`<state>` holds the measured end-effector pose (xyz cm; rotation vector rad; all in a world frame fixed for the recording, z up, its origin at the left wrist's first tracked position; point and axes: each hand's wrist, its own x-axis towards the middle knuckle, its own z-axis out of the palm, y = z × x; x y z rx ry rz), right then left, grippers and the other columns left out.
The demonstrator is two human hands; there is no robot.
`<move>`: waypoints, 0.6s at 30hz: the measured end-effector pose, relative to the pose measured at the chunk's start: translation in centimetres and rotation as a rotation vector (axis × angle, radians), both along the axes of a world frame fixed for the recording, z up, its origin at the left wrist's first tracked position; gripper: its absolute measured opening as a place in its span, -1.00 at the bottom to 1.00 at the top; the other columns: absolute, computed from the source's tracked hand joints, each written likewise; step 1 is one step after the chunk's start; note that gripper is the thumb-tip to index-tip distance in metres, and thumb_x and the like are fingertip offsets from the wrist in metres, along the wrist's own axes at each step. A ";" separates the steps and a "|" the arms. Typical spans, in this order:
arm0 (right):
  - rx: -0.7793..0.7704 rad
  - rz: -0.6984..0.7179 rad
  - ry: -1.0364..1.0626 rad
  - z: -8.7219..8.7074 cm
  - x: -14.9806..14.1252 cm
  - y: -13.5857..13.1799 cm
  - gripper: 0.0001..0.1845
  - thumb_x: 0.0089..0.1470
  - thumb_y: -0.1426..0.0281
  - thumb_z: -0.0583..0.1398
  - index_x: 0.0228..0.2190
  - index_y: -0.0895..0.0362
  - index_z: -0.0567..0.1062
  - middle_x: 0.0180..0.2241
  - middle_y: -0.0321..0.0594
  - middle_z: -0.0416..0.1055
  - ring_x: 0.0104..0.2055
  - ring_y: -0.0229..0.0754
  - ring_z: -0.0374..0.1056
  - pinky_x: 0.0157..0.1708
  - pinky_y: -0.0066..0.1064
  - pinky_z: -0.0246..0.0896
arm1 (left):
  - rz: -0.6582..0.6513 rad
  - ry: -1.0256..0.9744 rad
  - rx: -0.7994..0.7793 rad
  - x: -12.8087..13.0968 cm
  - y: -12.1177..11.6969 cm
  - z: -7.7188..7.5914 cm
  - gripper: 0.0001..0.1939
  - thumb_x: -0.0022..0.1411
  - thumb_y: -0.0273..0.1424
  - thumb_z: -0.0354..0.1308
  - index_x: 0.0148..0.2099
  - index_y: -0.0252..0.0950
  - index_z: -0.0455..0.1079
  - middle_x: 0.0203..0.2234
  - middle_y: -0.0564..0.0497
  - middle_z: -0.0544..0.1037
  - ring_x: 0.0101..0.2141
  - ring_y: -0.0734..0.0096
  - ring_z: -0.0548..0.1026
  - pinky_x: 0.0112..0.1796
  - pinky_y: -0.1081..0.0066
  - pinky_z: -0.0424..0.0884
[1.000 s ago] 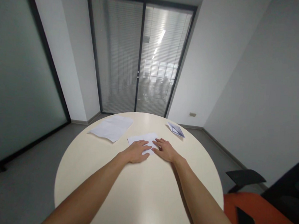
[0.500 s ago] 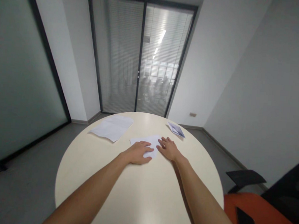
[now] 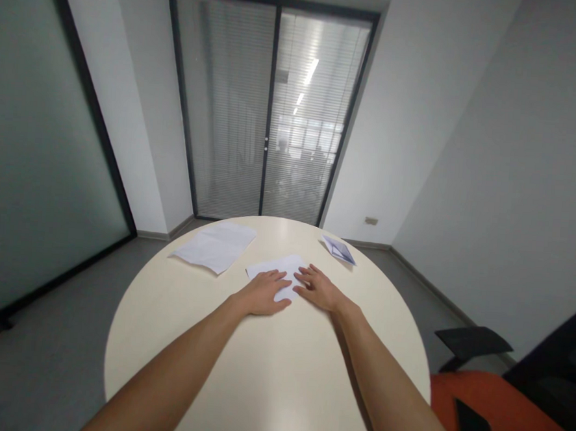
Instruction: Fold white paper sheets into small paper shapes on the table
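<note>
A small white sheet of paper (image 3: 285, 265) lies flat near the middle of the round cream table (image 3: 268, 383), partly covered by both hands. My left hand (image 3: 266, 293) rests on its left and near part, palm down with the fingers spread. From the right, my right hand (image 3: 320, 288) reaches over the paper's right edge, its fingers apart and the fingertips on or just above the sheet. Neither hand grips anything. Some of the paper's outline is hidden under the fingers.
A larger creased white sheet (image 3: 215, 245) lies at the table's far left. Toward the far right edge is a folded card or leaflet with a dark picture (image 3: 339, 250). An orange chair (image 3: 495, 410) with a black armrest (image 3: 475, 341) stands close on the right.
My right hand has shifted a little left over the paper. The paper has moved slightly left and away from me. My left hand has barely moved.
</note>
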<state>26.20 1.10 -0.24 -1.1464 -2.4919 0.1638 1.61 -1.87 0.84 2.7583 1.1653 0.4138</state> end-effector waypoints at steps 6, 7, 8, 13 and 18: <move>0.025 -0.047 0.022 -0.4 0.5 0.5 -0.53 0.27 0.13 0.16 0.08 0.10 0.54 0.16 0.01 0.43 0.30 0.06 0.23 0.37 0.08 -0.15 | -0.039 -0.038 0.010 -0.2 -0.1 0.1 -0.41 0.30 -0.09 0.11 0.27 -0.28 0.35 0.32 -0.21 0.27 0.30 -0.03 0.23 0.27 0.04 0.16; 0.030 -0.050 0.028 -0.2 0.4 0.5 -0.56 0.26 0.14 0.17 0.06 0.08 0.56 0.16 0.00 0.42 0.30 0.07 0.23 0.36 0.08 -0.12 | -0.036 -0.042 0.019 -0.2 -0.1 0.0 -0.42 0.30 -0.11 0.11 0.26 -0.29 0.36 0.31 -0.21 0.28 0.29 -0.01 0.25 0.27 0.05 0.17; 0.036 -0.046 0.034 0.0 0.3 0.4 -0.59 0.25 0.16 0.18 0.02 0.07 0.59 0.16 0.00 0.43 0.29 0.06 0.24 0.35 0.07 -0.10 | -0.033 -0.046 0.028 -0.1 0.0 -0.1 -0.44 0.31 -0.12 0.10 0.26 -0.29 0.37 0.31 -0.21 0.29 0.29 0.00 0.26 0.27 0.07 0.17; -0.030 -0.031 0.073 1.1 -0.4 -0.5 -0.71 0.22 0.26 0.19 -0.10 0.00 0.65 0.08 -0.09 0.51 0.20 0.07 0.35 0.29 0.07 0.01 | -0.011 -0.085 0.062 0.2 0.1 -0.3 -0.50 0.30 -0.16 0.13 0.20 -0.28 0.43 0.27 -0.22 0.34 0.25 0.04 0.31 0.25 0.12 0.22; -0.151 -0.030 0.125 1.5 -0.9 -1.2 -0.72 0.15 0.27 0.23 -0.15 0.02 0.68 0.06 -0.07 0.52 -0.02 0.03 0.50 0.10 -0.10 0.29 | 0.039 -0.161 0.083 0.5 0.0 -0.2 -0.63 0.34 -0.19 0.08 0.06 -0.23 0.53 0.09 -0.14 0.50 0.11 0.15 0.45 0.14 0.22 0.36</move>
